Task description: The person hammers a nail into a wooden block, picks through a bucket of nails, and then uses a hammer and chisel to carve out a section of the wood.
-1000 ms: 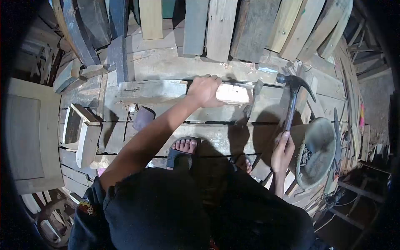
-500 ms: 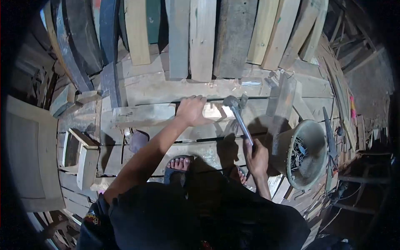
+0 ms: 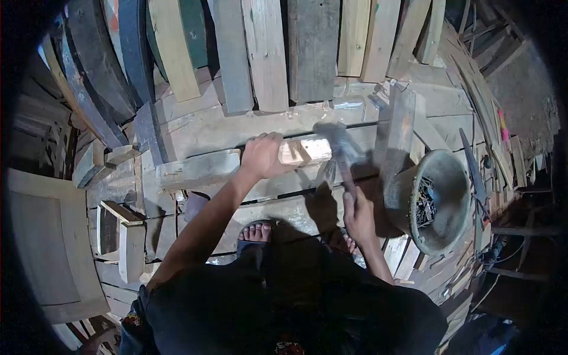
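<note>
A short wooden beam lies crosswise in front of me, its right end brightly lit. My left hand is wrapped over the middle of this beam. In my right hand is a hammer, gripped by the lower handle. The hammer's head is smeared by motion and shows close beside the beam's right end. Below the hammer, its dark shadow and that of my hand fall on the planks.
A bucket with nails or similar metal bits stands right of my right hand. Upright boards line the far side. A saw lies beyond the bucket. At left are a small wooden frame and a panel. My sandalled feet are below.
The hammer has swung and its head is now blurred, a little farther from me. The beam's right end sits slightly higher in view. The camera view has turned slightly.
</note>
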`<state>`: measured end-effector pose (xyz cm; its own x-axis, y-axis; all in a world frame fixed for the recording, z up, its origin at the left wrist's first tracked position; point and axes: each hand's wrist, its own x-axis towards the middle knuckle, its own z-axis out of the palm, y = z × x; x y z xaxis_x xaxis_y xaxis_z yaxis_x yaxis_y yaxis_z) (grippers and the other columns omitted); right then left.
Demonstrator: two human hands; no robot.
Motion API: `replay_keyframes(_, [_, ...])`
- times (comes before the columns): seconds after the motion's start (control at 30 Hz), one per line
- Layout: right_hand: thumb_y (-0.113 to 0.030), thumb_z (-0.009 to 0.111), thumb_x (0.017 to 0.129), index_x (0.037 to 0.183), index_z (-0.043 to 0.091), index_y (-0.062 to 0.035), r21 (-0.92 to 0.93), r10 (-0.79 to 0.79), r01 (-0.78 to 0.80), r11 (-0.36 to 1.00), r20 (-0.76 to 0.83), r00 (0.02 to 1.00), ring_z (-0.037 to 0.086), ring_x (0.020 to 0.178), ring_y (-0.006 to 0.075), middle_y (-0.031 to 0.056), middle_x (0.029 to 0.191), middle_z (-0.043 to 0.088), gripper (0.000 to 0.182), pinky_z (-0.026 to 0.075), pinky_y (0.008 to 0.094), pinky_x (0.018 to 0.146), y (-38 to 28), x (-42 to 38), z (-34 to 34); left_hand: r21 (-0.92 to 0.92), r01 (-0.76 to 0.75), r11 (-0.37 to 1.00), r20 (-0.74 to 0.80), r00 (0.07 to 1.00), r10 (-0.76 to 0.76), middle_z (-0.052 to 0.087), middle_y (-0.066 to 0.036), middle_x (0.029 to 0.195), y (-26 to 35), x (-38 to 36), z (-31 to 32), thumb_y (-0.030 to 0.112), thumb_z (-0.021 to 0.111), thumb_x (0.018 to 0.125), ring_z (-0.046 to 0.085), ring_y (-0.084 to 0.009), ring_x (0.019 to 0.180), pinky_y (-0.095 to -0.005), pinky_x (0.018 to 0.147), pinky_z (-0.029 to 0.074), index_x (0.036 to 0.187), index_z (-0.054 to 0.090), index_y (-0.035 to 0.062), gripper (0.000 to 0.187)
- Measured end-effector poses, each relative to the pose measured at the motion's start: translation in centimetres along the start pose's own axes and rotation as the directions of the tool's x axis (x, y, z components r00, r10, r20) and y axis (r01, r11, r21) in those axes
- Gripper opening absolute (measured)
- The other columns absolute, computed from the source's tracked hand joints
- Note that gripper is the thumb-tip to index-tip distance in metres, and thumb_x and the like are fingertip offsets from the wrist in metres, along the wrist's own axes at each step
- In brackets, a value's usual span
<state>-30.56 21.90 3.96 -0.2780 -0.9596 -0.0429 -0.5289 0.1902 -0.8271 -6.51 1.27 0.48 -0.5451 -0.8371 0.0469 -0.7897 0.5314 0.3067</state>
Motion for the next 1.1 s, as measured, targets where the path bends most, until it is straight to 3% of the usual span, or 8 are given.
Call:
replay_keyframes(0.17, [-0.035, 0.052, 0.113, 0.104, 0.066, 0.0088, -0.017, 0.249, -0.248, 0.969, 0.054, 0.967, 0.064, 0.056, 0.0271, 0.0245, 0.064, 0.058, 0.047, 0.049, 0.0456, 0.059, -1.2, -0.6, -2.0, -0.010, -0.032, 0.999, -0.053, 0.998, 0.031, 0.072, -0.020, 0.103, -0.1, -0.5, 0.1, 0.054, 0.088, 0.066, 0.071, -0.0408, 0.101, -0.0518, 0.086, 0.058, 0.101, 0.070, 0.0017, 0.066])
replay_keyframes(0.5, [-0.037, 0.047, 0.115, 0.093, 0.062, 0.0052, 0.003, 0.098, -0.098, 0.995, -0.029, 0.995, 0.053, 0.055, 0.0240, 0.0159, 0.061, 0.055, 0.050, 0.043, 0.0443, 0.056, -1.2, -1.3, -2.3, -0.016, -0.010, 1.000, 0.005, 1.000, 0.010, 0.069, -0.018, 0.109, 0.2, -0.3, -0.3, 0.054, 0.087, 0.067, 0.071, -0.0392, 0.103, -0.0515, 0.088, 0.059, 0.105, 0.070, 0.0023, 0.066])
replay_keyframes(0.57, [-0.035, 0.051, 0.114, 0.094, 0.064, 0.0062, 0.053, 0.295, -0.298, 0.953, 0.055, 0.954, 0.064, 0.057, 0.0295, 0.0193, 0.061, 0.057, 0.047, 0.046, 0.0467, 0.057, -4.0, -1.2, -1.9, -0.010, -0.001, 1.000, 0.012, 1.000, 0.001, 0.069, -0.017, 0.108, 0.2, -0.2, -0.4, 0.055, 0.086, 0.067, 0.071, -0.0390, 0.102, -0.0515, 0.089, 0.059, 0.104, 0.071, 0.0026, 0.067])
replay_keyframes(0.67, [-0.035, 0.055, 0.111, 0.096, 0.068, 0.0082, -0.151, 0.131, -0.124, 0.981, 0.039, 0.991, 0.068, 0.060, 0.0410, 0.0250, 0.061, 0.059, 0.047, 0.051, 0.0495, 0.064, -0.2, -1.0, 0.2, -0.013, 0.010, 1.000, 0.000, 1.000, -0.011, 0.069, -0.017, 0.108, 0.5, -0.2, -0.5, 0.057, 0.086, 0.067, 0.071, -0.0388, 0.102, -0.0514, 0.089, 0.059, 0.104, 0.071, 0.0031, 0.067])
replay_keyframes(0.8, [-0.033, 0.056, 0.111, 0.086, 0.061, 0.0071, -0.003, 0.207, -0.207, 0.978, 0.016, 0.978, 0.045, 0.055, 0.0272, 0.0231, 0.063, 0.052, 0.047, 0.042, 0.0467, 0.058, -4.2, -0.8, -1.0, 0.012, -0.024, 1.000, -0.044, 0.999, 0.025, 0.070, -0.018, 0.108, -0.3, 0.1, 0.0, 0.058, 0.086, 0.066, 0.071, -0.0385, 0.103, -0.0501, 0.087, 0.059, 0.105, 0.070, 0.0029, 0.069])
replay_keyframes(0.9, [-0.033, 0.056, 0.111, 0.096, 0.065, 0.0053, -0.086, 0.022, -0.029, 0.996, -0.084, 0.996, 0.058, 0.058, 0.0220, 0.0195, 0.062, 0.055, 0.042, 0.046, 0.0410, 0.059, -4.3, 0.3, -3.1, 0.005, -0.058, 0.998, -0.053, 0.997, 0.058, 0.070, -0.019, 0.111, -0.7, 0.0, 0.7, 0.057, 0.086, 0.067, 0.072, -0.0394, 0.103, -0.0500, 0.087, 0.060, 0.113, 0.070, 0.0007, 0.074])
replay_keyframes(1.0, [-0.033, 0.050, 0.113, 0.094, 0.061, 0.0045, 0.116, -0.048, 0.081, 0.990, -0.270, 0.962, 0.051, 0.068, 0.0137, 0.0092, 0.068, 0.055, 0.043, 0.041, 0.0365, 0.061, -7.7, 0.7, -4.9, 0.044, 0.056, 0.997, 0.139, 0.988, -0.062, 0.070, -0.020, 0.117, 0.4, 0.0, -1.1, 0.056, 0.084, 0.068, 0.072, -0.0388, 0.106, -0.0515, 0.089, 0.060, 0.119, 0.069, -0.0009, 0.078])
replay_keyframes(1.1, [-0.038, 0.049, 0.113, 0.095, 0.057, 0.0042, 0.060, -0.192, 0.233, 0.971, -0.395, 0.899, 0.046, 0.059, 0.0125, 0.0021, 0.066, 0.049, 0.047, 0.035, 0.0344, 0.053, -8.6, 1.1, -5.0, -0.018, 0.059, 0.998, 0.146, 0.988, -0.055, 0.070, -0.020, 0.115, 0.9, 0.0, -2.3, 0.055, 0.083, 0.070, 0.073, -0.0398, 0.104, -0.0517, 0.088, 0.061, 0.117, 0.069, -0.0021, 0.075])
